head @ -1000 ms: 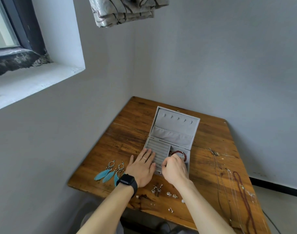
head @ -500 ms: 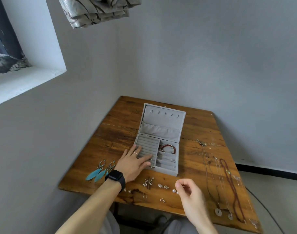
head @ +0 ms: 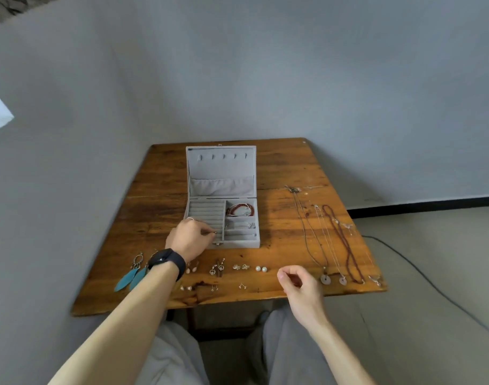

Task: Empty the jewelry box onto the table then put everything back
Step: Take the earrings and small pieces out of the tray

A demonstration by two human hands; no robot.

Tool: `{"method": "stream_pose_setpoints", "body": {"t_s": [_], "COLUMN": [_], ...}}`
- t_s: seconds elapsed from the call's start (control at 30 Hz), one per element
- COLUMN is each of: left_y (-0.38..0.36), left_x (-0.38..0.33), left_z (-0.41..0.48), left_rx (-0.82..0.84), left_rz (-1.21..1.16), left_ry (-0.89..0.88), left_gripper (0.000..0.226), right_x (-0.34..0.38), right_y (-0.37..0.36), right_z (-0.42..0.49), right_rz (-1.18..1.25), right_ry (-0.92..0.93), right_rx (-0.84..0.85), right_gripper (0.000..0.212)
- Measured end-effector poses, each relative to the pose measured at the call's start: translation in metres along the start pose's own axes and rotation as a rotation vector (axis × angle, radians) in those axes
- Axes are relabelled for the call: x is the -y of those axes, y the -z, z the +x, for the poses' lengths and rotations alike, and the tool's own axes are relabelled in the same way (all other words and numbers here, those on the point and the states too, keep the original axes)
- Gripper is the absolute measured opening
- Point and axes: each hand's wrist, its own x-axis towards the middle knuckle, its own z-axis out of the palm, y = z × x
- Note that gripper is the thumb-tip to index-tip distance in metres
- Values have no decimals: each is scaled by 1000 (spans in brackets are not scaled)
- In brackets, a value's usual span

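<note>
My left hand (head: 192, 238) rests on the front-left corner of the open grey jewelry box (head: 222, 221), fingertips (head: 210, 232) pinched narrow on something tiny over the ring rolls, the red bracelet (head: 240, 209) in its compartment just right of them. My right hand (head: 300, 284) hovers at the table's (head: 279, 168) near edge, thumb and forefinger pinched; I cannot tell on what. Between both hands lie 2 pearl studs (head: 261, 269) and small earrings; necklaces (head: 332, 240) crowd the right, bare wood beyond the lid.

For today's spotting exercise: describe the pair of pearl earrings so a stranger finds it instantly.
Start at the open grey jewelry box on the wooden table. A row of small earrings lies on the table in front of it. The pearl earrings end that row on the right: two plain white balls, no metal dangles.
</note>
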Motion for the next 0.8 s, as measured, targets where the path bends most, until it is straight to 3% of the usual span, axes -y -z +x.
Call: {"method": "stream_pose_setpoints", "body": {"t_s": [0.23, 0.37, 0.5, 0.7, 0.8], "left_y": [0, 0, -14, -51, -61], "left_x": [-19, -24, -41, -70, -73], "left_z": [7, -6, -58, -107, -112], "left_rx": [15, -42, -177, -117, -70], "left_rz": [26, -257, -460, -155, -70], "left_ry": [109, 154, 10, -176, -184], "left_gripper": [11, 12, 9, 11, 13], "right_x": [-4, -8, -12, -15, -19], "right_y": [2, 3, 2, -8, -10], "right_z": [-1, 1, 1, -2, -3], "right_rz": [-46, -76, -165, -432, -516], "right_ry": [63, 131, 250, 437, 488], "right_rx": [33, 39, 23, -7, -57], "right_gripper": [6, 12, 14, 6, 8]}}
